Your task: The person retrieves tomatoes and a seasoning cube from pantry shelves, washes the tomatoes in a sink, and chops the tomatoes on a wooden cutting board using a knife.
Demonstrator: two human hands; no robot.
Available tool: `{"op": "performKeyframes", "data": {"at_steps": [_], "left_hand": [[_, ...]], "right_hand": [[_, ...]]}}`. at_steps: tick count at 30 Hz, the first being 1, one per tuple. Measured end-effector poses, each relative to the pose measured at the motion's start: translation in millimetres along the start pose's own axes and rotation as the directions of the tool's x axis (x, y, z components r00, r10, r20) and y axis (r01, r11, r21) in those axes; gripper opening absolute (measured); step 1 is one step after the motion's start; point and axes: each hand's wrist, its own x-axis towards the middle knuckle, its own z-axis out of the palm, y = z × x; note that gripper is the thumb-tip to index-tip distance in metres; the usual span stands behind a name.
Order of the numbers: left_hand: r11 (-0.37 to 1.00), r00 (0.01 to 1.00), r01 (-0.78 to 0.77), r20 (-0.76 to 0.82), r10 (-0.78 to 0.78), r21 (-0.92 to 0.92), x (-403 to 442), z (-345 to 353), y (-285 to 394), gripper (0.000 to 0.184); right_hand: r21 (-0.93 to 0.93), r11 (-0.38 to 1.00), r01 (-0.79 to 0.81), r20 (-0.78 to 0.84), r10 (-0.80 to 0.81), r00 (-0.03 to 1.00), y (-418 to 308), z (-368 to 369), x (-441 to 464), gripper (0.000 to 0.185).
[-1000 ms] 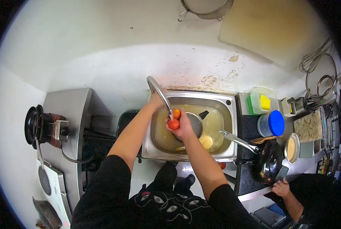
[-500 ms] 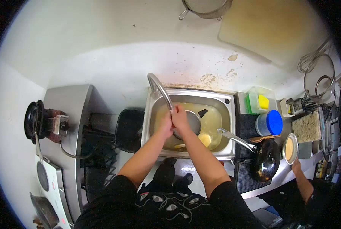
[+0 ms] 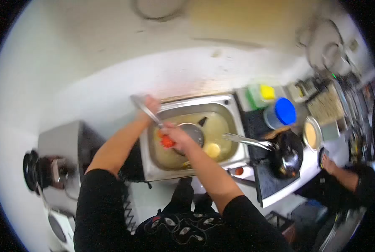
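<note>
Over the sink (image 3: 194,102), my right hand (image 3: 177,136) is wrapped round red tomatoes (image 3: 167,141), just below the spout of the metal faucet (image 3: 147,111). My left hand (image 3: 152,105) is at the base of the faucet, by the sink's back left corner; its fingers are blurred and partly hidden, so what they grip cannot be made out. Cloudy water fills the basin. A round metal pan or bowl (image 3: 194,133) lies in it beside my right hand, with a yellowish round piece (image 3: 213,150) and a small black item (image 3: 202,121).
Right of the sink are a long-handled black wok (image 3: 289,154), a blue-lidded tub (image 3: 285,111), a green container with a yellow sponge (image 3: 267,91) and a metal bowl (image 3: 311,133). A co-worker's hand (image 3: 329,164) is at the right counter. A burner (image 3: 55,172) stands left.
My hands have parted: the left moved back to the faucet base, the right stays under the spout with the tomatoes. The view has tilted and shifted. The co-worker's hand has moved away from the metal bowl.
</note>
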Motion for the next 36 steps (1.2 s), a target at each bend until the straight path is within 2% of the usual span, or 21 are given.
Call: {"op": "performKeyframes", "data": {"at_steps": [1, 2, 3, 4, 7, 9, 10, 11, 13, 14, 17, 19, 21, 22, 23, 25, 26, 27, 28, 32, 36], "left_hand": [[0.998, 0.971, 0.032, 0.239, -0.016, -0.063, 4, 6, -4, 0.010], [0.984, 0.996, 0.058, 0.072, -0.046, -0.170, 7, -6, -10, 0.009], [0.975, 0.999, 0.004, 0.049, 0.007, -0.221, 6, 2, -14, 0.010], [0.986, 0.998, -0.061, -0.041, 0.055, -0.152, 5, 7, -20, 0.012], [0.971, 0.923, -0.225, 0.302, 0.239, -0.080, 5, 4, -27, 0.018], [0.973, 0.871, -0.193, 0.433, 0.230, -0.127, 17, -1, -22, 0.020], [0.973, 0.836, -0.178, 0.500, 0.227, -0.144, 22, -6, -23, 0.020], [0.974, 0.795, -0.162, 0.564, 0.223, -0.157, 27, -11, -24, 0.021], [0.957, 0.771, -0.286, 0.579, 0.265, -0.058, 26, -15, -26, 0.022], [0.938, 0.757, -0.348, 0.588, 0.285, -0.007, 26, -14, -29, 0.022], [0.945, 0.740, -0.326, 0.619, 0.265, -0.014, 19, -8, -30, 0.022], [0.957, 0.898, -0.254, 0.332, 0.287, -0.141, -3, 29, -36, 0.020], [0.975, 0.932, -0.118, 0.318, 0.173, -0.186, 7, -2, -32, 0.017], [0.976, 0.772, -0.030, 0.615, 0.160, -0.216, 42, -69, -22, 0.017], [0.889, 0.863, 0.038, 0.464, 0.200, -0.455, 34, -80, -22, 0.017], [0.606, 0.944, 0.241, 0.328, 0.034, -0.758, -1, -49, 10, 0.027], [0.110, 0.789, 0.595, 0.605, 0.105, -0.796, -4, -59, 30, 0.039], [-0.417, 0.719, 0.671, 0.676, 0.163, -0.613, 10, -119, 63, 0.042], [-0.797, 0.638, 0.570, 0.720, 0.273, -0.203, 19, -171, 91, 0.046], [-0.969, 0.759, 0.245, 0.615, 0.213, 0.033, 38, -202, 156, 0.044], [-0.961, 0.803, 0.275, 0.550, 0.230, 0.000, 63, -244, 197, 0.043]], "right_hand": [[0.031, 1.000, 0.006, 0.014, -0.006, 1.000, -3, -1, -9, 0.035], [0.069, 0.998, 0.014, 0.024, -0.016, 1.000, -2, -3, -15, 0.037], [-0.454, 0.884, 0.112, -0.037, -0.144, 0.989, 12, -18, 0, 0.035], [-0.854, 0.511, 0.097, -0.041, -0.251, 0.967, 26, -35, 13, 0.033], [-0.977, 0.202, -0.060, -0.159, -0.519, 0.840, 36, -52, -4, 0.025], [-0.383, 0.894, 0.233, -0.106, -0.293, 0.950, 7, -55, -43, 0.024], [0.099, 0.977, 0.191, -0.004, -0.192, 0.981, -10, -51, -64, 0.024], [-0.011, 0.970, 0.242, -0.021, -0.243, 0.970, -4, -57, -55, 0.024], [-0.756, 0.610, 0.238, -0.100, -0.467, 0.879, 31, -84, -19, 0.023], [-0.829, 0.510, 0.229, -0.102, -0.541, 0.835, 32, -90, -14, 0.022], [-0.586, 0.738, 0.335, -0.100, -0.476, 0.874, 24, -84, -33, 0.023], [-0.823, 0.560, 0.091, -0.124, -0.334, 0.934, 21, -92, -25, 0.030], [-0.939, 0.259, -0.225, -0.339, -0.597, 0.727, 34, -82, -44, 0.029], [-0.900, 0.430, -0.071, -0.341, -0.596, 0.727, 33, -81, -44, 0.025], [-0.802, 0.586, 0.113, -0.342, -0.607, 0.717, 22, -70, -64, 0.023], [-0.720, 0.668, 0.185, -0.483, -0.675, 0.558, 12, -45, -86, 0.020], [-0.618, 0.748, 0.240, -0.548, -0.630, 0.551, 20, -44, -58, 0.019], [-0.511, 0.813, 0.280, -0.556, -0.561, 0.613, 21, -34, -79, 0.019], [-0.403, 0.858, 0.317, -0.534, -0.502, 0.681, 16, -18, -102, 0.019], [-0.633, 0.774, 0.023, -0.598, -0.508, 0.621, 38, 5, -91, 0.035], [-0.743, 0.657, -0.127, -0.596, -0.563, 0.573, 66, 28, -151, 0.048]]}}
